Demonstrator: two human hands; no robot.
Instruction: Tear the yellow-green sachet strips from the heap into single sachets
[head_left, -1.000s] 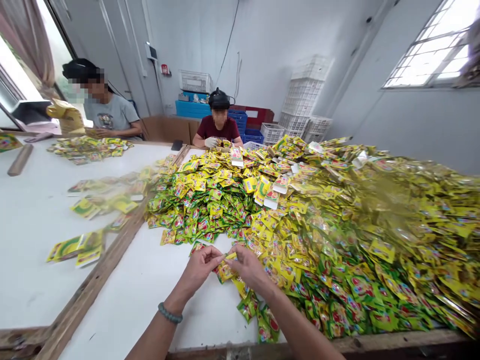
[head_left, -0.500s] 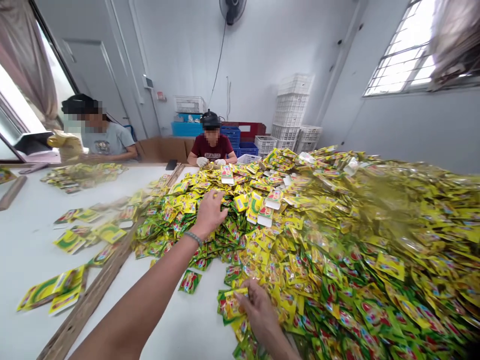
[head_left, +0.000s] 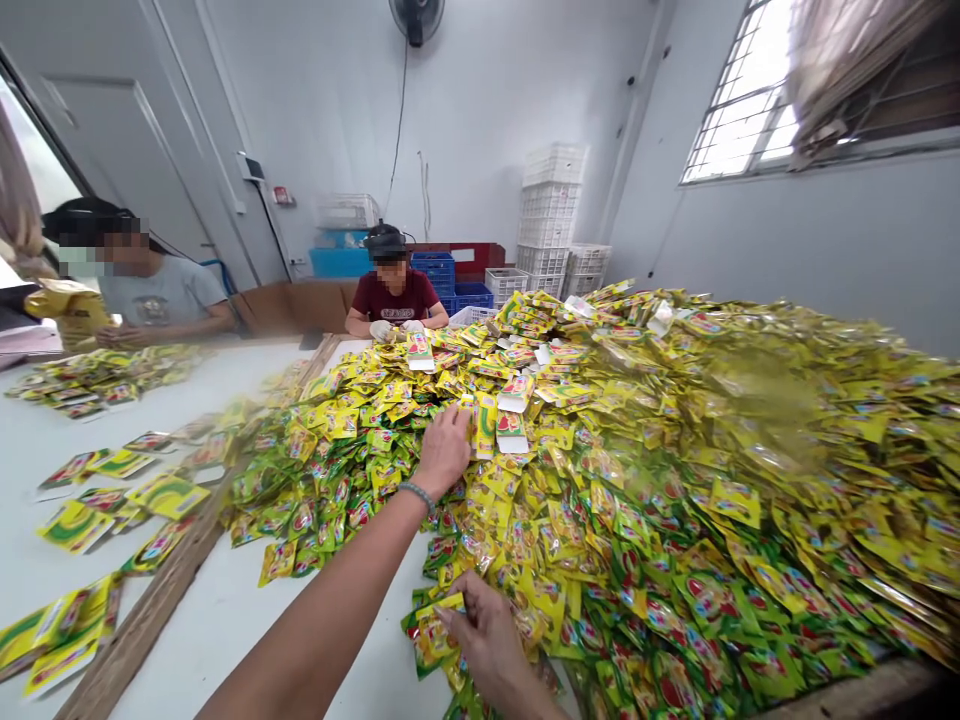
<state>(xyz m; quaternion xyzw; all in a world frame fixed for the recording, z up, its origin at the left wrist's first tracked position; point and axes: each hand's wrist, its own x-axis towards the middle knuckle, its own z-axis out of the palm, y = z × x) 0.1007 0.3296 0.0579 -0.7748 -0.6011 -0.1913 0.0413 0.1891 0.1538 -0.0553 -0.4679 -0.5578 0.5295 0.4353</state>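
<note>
A huge heap of small yellow-and-green sachets [head_left: 675, 480] covers the white table [head_left: 225, 620]. My left hand [head_left: 444, 450], a beaded bracelet at its wrist, reaches far out over the heap and closes its fingers on a flat yellow carton [head_left: 486, 424] standing among the sachets. My right hand [head_left: 487, 640] stays near the front edge and pinches a small bunch of sachets [head_left: 431, 630] between thumb and fingers.
A wooden strip [head_left: 142, 620] divides this table from the left one, where loose sachets [head_left: 112, 480] lie. One person in a dark red shirt [head_left: 394, 295] sits at the far end, another in grey [head_left: 142, 290] at far left. Stacked white crates [head_left: 551, 215] stand by the back wall.
My left hand let go of the sachets it shared with the right hand and stretched forward to the carton on the heap. The right hand kept the bunch. The view tilted up and right.
</note>
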